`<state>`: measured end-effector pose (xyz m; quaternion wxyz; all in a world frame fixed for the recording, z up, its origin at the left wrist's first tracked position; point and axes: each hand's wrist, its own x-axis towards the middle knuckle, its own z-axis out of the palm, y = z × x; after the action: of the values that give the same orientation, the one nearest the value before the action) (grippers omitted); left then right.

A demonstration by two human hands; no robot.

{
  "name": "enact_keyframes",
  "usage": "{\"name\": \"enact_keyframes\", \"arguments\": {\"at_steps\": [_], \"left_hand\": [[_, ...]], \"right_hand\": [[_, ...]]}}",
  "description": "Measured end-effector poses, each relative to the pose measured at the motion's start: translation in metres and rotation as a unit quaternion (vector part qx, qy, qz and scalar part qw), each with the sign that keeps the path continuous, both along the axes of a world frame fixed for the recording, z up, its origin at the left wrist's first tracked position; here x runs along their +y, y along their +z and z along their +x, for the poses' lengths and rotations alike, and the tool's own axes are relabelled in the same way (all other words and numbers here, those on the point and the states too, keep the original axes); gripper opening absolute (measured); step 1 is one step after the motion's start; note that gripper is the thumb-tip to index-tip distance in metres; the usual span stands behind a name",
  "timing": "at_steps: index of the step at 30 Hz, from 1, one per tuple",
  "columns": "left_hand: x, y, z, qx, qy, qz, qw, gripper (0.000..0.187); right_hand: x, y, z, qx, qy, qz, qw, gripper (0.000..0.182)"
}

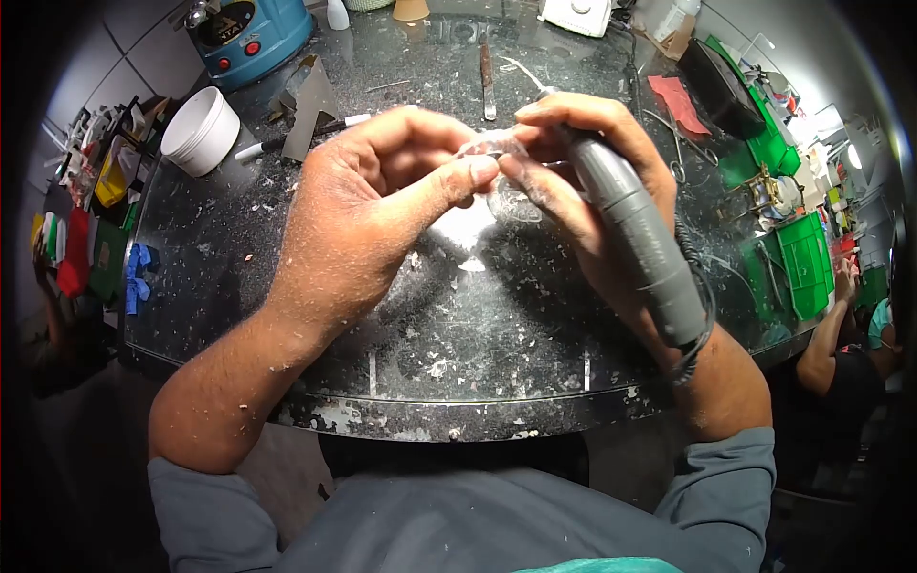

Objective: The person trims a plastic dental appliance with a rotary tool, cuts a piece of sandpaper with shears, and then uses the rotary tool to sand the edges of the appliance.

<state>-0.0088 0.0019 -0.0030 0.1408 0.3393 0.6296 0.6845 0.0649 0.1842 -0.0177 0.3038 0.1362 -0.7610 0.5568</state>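
Note:
Over the middle of the dark bench (439, 334), both hands meet at a small clear curved plastic piece (494, 144) that looks like a dental tray. My left hand (358, 196) pinches it between thumb and fingers. A grey rotary handpiece (635, 224) lies across my right hand (597, 153), its slim tip pointing up and away. That hand's thumb and fingertips also touch the clear piece. The handpiece's coiled black cord (702, 315) hangs along the right wrist. White dust clings to both hands, and fingers cover part of the plastic.
A white tub (201, 132), a marker (263, 148) and a blue machine (250, 43) stand at left. Behind my hands lies a narrow knife-like tool (487, 81). Scissors (683, 143), red cloth (678, 103) and a green crate (804, 265) are at right. Other people sit on both sides.

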Motion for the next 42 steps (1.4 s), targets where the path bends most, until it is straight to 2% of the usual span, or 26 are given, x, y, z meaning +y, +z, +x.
{"name": "enact_keyframes", "arguments": {"at_steps": [2, 3, 4, 5, 6, 8, 9, 10, 12, 13, 14, 16, 17, 20, 28, 33, 35, 42], "left_hand": [[-0.003, 0.004, -0.001, -0.051, -0.066, -0.051, 0.995, 0.028], [-0.003, 0.0, -0.005, -0.011, -0.082, -0.036, 0.996, 0.036], [-0.003, -0.002, -0.007, -0.012, -0.084, -0.037, 0.996, 0.036], [-0.002, -0.001, -0.008, -0.058, -0.099, -0.028, 0.993, 0.036], [-0.002, -0.001, -0.009, -0.104, -0.113, -0.019, 0.988, 0.036], [-0.002, -0.004, -0.008, -0.14, -0.113, 0.004, 0.984, 0.035], [-0.001, -0.003, -0.006, -0.155, -0.113, 0.017, 0.981, 0.034], [-0.001, -0.003, -0.004, -0.172, -0.113, 0.03, 0.978, 0.034], [0.001, 0.0, 0.0, -0.189, -0.104, 0.038, 0.976, 0.033], [0.001, 0.001, 0.001, -0.207, -0.094, 0.046, 0.973, 0.032], [0.001, 0.0, 0.001, -0.207, -0.092, 0.046, 0.973, 0.032], [0.0, -0.002, 0.0, -0.204, -0.111, 0.066, 0.97, 0.032], [0.0, -0.001, 0.0, -0.204, -0.111, 0.066, 0.97, 0.032], [0.001, -0.001, 0.001, -0.183, -0.091, 0.071, 0.976, 0.034], [-0.002, -0.001, -0.001, -0.098, -0.064, 0.032, 0.993, 0.033], [-0.004, -0.003, -0.004, -0.097, -0.056, 0.026, 0.993, 0.03], [-0.004, -0.002, -0.003, -0.091, -0.059, 0.023, 0.994, 0.029], [-0.002, -0.002, -0.001, -0.108, -0.058, 0.02, 0.992, 0.027]], "right_hand": [[0.002, 0.002, 0.001, -0.001, 0.002, 0.004, 1.0, 0.032], [0.002, 0.003, 0.001, -0.013, 0.011, -0.007, 1.0, 0.031], [0.004, 0.003, 0.001, -0.023, 0.019, -0.018, 0.999, 0.031], [0.007, 0.001, -0.002, 0.006, 0.004, 0.029, 1.0, 0.033], [0.006, 0.003, -0.001, 0.007, 0.003, 0.029, 1.0, 0.033], [0.002, 0.008, 0.003, -0.012, -0.024, -0.007, 1.0, 0.036], [0.006, 0.008, 0.002, 0.037, -0.069, 0.068, 0.995, 0.036], [0.012, 0.01, 0.002, 0.038, -0.069, 0.069, 0.995, 0.036], [0.021, 0.016, 0.001, 0.146, -0.106, 0.23, 0.956, 0.034], [0.014, 0.019, 0.006, 0.13, -0.121, 0.218, 0.96, 0.033], [0.014, 0.022, 0.01, 0.133, -0.097, 0.257, 0.952, 0.034], [0.005, 0.005, 0.006, 0.118, -0.021, 0.117, 0.986, 0.035], [0.004, 0.003, 0.008, 0.078, 0.004, 0.097, 0.992, 0.037], [0.01, -0.003, -0.002, 0.154, 0.008, 0.157, 0.975, 0.036], [0.008, -0.002, -0.003, 0.163, 0.008, 0.173, 0.971, 0.039], [0.005, -0.002, -0.004, 0.176, 0.011, 0.151, 0.973, 0.04], [0.008, -0.002, -0.004, 0.183, 0.003, 0.188, 0.965, 0.04], [0.006, -0.002, -0.004, 0.192, -0.001, 0.182, 0.964, 0.039]]}}
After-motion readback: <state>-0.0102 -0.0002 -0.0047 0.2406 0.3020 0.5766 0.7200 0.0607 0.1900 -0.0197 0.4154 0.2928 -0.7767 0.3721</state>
